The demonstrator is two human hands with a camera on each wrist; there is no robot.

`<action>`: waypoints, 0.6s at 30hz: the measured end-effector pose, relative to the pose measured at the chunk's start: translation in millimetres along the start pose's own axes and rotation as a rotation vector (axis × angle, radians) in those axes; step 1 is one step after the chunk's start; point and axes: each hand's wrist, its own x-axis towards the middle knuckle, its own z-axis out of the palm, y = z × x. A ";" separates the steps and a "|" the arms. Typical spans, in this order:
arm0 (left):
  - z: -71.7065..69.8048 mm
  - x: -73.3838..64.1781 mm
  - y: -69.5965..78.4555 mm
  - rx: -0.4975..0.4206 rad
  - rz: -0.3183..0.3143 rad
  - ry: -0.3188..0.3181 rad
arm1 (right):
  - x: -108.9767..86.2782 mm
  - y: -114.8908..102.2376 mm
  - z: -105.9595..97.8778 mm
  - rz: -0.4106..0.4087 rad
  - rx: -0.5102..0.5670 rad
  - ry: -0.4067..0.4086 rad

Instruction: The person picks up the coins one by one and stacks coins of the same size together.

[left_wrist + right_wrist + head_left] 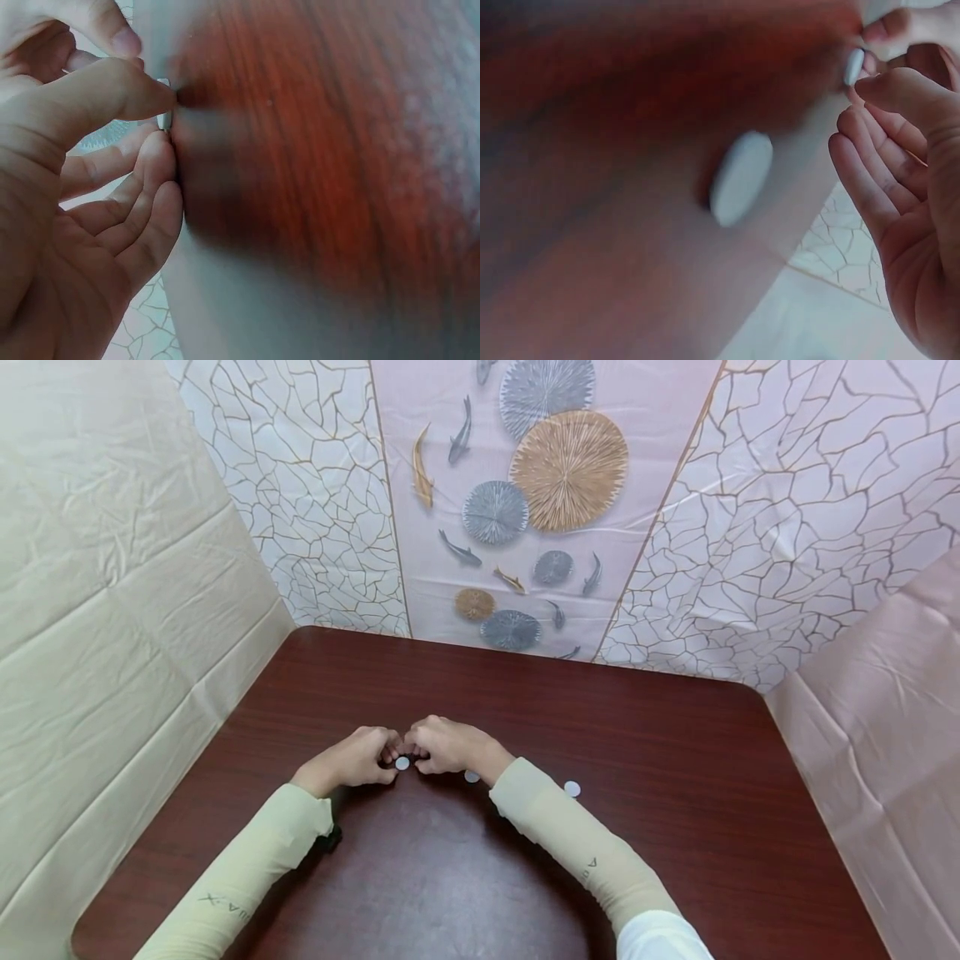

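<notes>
Near the middle of the table, a small white disc (402, 763) sits between both hands. My left hand (358, 757) pinches it between thumb and finger; in the left wrist view the thumb tip overlaps the disc (164, 112). Facing it, my right hand (448, 746) has bent fingers close against the left fingertips. In the right wrist view the right thumb tip is right at the edge of this disc (853, 67), but I cannot tell whether that hand grips it. A second white disc (472, 776) lies by the right wrist, which partly covers it.
Another white disc (572, 788) lies on the table beside the right forearm. The dark reddish-brown table (660, 752) has rounded far corners. A patterned cloth (330, 502) hangs behind it, and pale cloth walls (120, 635) stand at both sides.
</notes>
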 end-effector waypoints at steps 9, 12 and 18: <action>-4.1 -7.5 3.0 0.034 0.055 -0.018 | -49.5 9.2 -34.8 0.038 -0.105 0.065; -7.1 -13.4 3.9 0.060 0.061 0.006 | -70.2 11.3 -47.8 0.084 -0.120 0.074; -16.1 -23.5 7.9 0.144 0.029 0.080 | -118.0 18.5 -64.8 0.223 -0.167 0.104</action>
